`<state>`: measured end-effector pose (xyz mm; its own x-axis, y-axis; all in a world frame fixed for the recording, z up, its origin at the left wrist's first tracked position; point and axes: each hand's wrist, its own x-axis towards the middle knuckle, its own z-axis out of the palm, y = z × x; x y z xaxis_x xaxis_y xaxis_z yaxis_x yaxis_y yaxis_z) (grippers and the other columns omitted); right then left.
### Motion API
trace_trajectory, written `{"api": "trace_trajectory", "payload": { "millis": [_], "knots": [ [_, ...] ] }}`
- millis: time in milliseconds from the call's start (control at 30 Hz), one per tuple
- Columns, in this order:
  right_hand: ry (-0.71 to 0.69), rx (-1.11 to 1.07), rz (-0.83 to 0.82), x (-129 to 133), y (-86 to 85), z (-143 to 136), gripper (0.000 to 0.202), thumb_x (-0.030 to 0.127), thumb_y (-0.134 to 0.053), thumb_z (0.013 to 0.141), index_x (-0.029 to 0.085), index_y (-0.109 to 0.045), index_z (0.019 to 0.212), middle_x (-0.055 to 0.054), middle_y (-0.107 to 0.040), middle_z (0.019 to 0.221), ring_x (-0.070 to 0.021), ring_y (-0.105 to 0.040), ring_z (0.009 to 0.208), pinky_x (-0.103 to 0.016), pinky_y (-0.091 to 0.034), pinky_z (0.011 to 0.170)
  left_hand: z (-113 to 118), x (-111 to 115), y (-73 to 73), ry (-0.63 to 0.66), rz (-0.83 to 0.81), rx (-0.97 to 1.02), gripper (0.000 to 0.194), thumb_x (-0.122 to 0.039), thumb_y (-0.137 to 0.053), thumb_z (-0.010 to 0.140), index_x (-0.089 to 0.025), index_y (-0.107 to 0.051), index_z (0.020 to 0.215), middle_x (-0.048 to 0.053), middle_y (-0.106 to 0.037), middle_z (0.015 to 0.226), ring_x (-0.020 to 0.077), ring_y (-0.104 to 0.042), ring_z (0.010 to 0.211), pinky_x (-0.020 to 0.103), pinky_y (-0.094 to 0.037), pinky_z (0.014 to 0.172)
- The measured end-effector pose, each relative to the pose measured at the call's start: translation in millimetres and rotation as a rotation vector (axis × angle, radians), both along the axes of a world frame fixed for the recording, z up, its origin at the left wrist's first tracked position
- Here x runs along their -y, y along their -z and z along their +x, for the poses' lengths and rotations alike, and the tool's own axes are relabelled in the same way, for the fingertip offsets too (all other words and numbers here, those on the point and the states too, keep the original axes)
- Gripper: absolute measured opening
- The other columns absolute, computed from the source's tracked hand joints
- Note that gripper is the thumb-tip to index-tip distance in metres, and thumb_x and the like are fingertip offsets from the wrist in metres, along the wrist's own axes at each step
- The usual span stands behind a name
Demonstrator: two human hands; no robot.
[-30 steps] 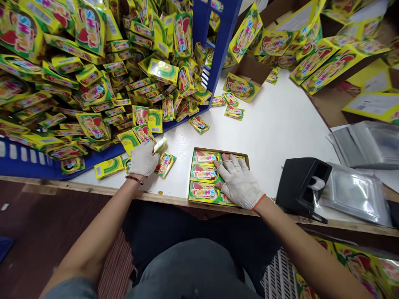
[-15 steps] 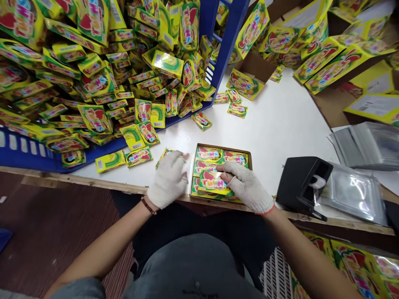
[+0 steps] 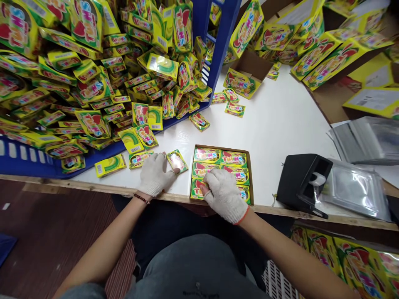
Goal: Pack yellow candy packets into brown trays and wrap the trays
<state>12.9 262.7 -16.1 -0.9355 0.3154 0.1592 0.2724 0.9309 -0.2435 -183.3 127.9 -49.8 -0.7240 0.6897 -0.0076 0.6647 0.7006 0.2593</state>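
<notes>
Thumb spread, the left hand point(image 3: 156, 176) touches a packet point(image 3: 177, 159) on the table point(image 3: 274, 116) — likely light, stiff, slick, best held by its edges — while the right hand point(image 3: 225, 194) curls over a box point(image 3: 222, 149), any pinch hidden from here.

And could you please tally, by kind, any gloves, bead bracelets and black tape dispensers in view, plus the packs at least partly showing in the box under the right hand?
Packs in the box under the right hand: 6
Gloves: 2
Bead bracelets: 1
Black tape dispensers: 1
Total: 10
</notes>
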Motion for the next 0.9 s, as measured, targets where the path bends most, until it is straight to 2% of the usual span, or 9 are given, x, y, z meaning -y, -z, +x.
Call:
{"api": "trace_trajectory", "payload": {
  "millis": [133,267,333,433,533,633,700,767,900],
  "knots": [
    [-0.008,-0.032,-0.090,-4.1,-1.9,0.4,0.023,0.035,-0.054,0.096,0.017,-0.065,0.088,-0.009,-0.066,0.090,-0.0244,-0.057,0.085,-0.038,-0.041,0.078,9.1,-14.6,4.5,0.134,-0.028,-0.082,0.086,-0.055,-0.072,0.072,-0.011,-0.045,0.141,0.023,-0.051,0.140,0.0396,-0.049,0.127,0.050,-0.041,0.104],
    [-0.020,-0.187,-0.315,-17.2,-1.4,6.5,0.022,0.033,-0.049,0.097,0.016,-0.064,0.101,-0.010,-0.066,0.096,-0.0242,-0.060,0.092,-0.039,-0.047,0.085,-0.2,-26.2,3.4,0.318,-0.031,-0.024,0.073,-0.042,-0.070,0.075,-0.013,-0.049,0.139,0.020,-0.053,0.138,0.0378,-0.051,0.125,0.050,-0.041,0.104],
    [0.054,-0.293,-0.455,-26.2,-3.2,8.1,0.025,0.034,-0.047,0.098,0.017,-0.061,0.108,-0.011,-0.066,0.101,-0.0241,-0.061,0.097,-0.040,-0.049,0.088,-6.7,-27.7,-5.3,0.286,0.075,0.004,0.074,-0.042,-0.068,0.077,-0.011,-0.047,0.140,0.019,-0.058,0.130,0.0361,-0.056,0.119,0.049,-0.045,0.101],
    [0.122,-0.344,-0.767,-35.6,-10.2,1.9,0.034,0.044,-0.047,0.098,0.018,-0.055,0.118,-0.010,-0.065,0.101,-0.0218,-0.064,0.091,-0.038,-0.054,0.082,-2.9,-26.3,-26.0,0.264,0.313,-0.069,0.087,-0.043,-0.071,0.075,-0.015,-0.035,0.149,0.021,-0.049,0.142,0.0366,-0.047,0.133,0.052,-0.041,0.110],
    [0.027,-0.389,-1.069,-39.4,-21.2,-14.5,0.060,0.054,-0.051,0.094,0.017,-0.037,0.139,-0.012,-0.063,0.114,-0.0202,-0.066,0.091,-0.037,-0.056,0.081,21.5,-27.1,-42.5,0.510,0.462,-0.124,0.088,-0.034,-0.067,0.079,-0.023,-0.023,0.154,0.020,-0.040,0.152,0.0360,-0.038,0.143,0.058,-0.036,0.114],
    [0.019,-0.413,-1.020,-44.7,-29.7,-30.0,0.063,0.051,-0.060,0.089,0.019,-0.041,0.141,-0.012,-0.060,0.126,-0.0208,-0.063,0.098,-0.038,-0.054,0.089,46.0,-31.4,-44.7,0.752,0.549,-0.109,0.087,-0.017,-0.058,0.080,-0.028,-0.015,0.155,0.020,-0.036,0.156,0.0344,-0.035,0.146,0.059,-0.037,0.113],
    [0.102,-0.391,-0.945,-50.1,-29.5,-34.3,0.051,0.044,-0.061,0.087,0.020,-0.052,0.132,-0.009,-0.063,0.120,-0.0201,-0.062,0.093,-0.037,-0.054,0.085,48.9,-31.1,-40.8,0.675,0.580,-0.113,0.086,-0.013,-0.055,0.081,-0.026,-0.014,0.156,0.021,-0.029,0.160,0.0339,-0.028,0.150,0.058,-0.035,0.115],
    [0.213,-0.363,-0.925,-54.7,-23.8,-32.5,0.044,0.039,-0.058,0.087,0.021,-0.056,0.127,-0.006,-0.065,0.105,-0.0180,-0.060,0.080,-0.035,-0.055,0.072,38.3,-24.9,-36.5,0.475,0.554,-0.123,0.079,-0.016,-0.055,0.084,-0.021,-0.019,0.154,0.022,-0.025,0.161,0.0338,-0.026,0.151,0.056,-0.035,0.116],
    [0.351,-0.349,-0.760,-56.4,-7.7,-16.4,0.030,0.038,-0.059,0.083,0.020,-0.057,0.108,-0.003,-0.062,0.084,-0.0163,-0.054,0.066,-0.032,-0.050,0.060,-6.5,2.4,-28.2,0.121,0.183,-0.097,0.055,-0.024,-0.059,0.082,-0.013,-0.049,0.135,0.022,-0.048,0.144,0.0374,-0.046,0.135,0.054,-0.042,0.111]
  ]
}}
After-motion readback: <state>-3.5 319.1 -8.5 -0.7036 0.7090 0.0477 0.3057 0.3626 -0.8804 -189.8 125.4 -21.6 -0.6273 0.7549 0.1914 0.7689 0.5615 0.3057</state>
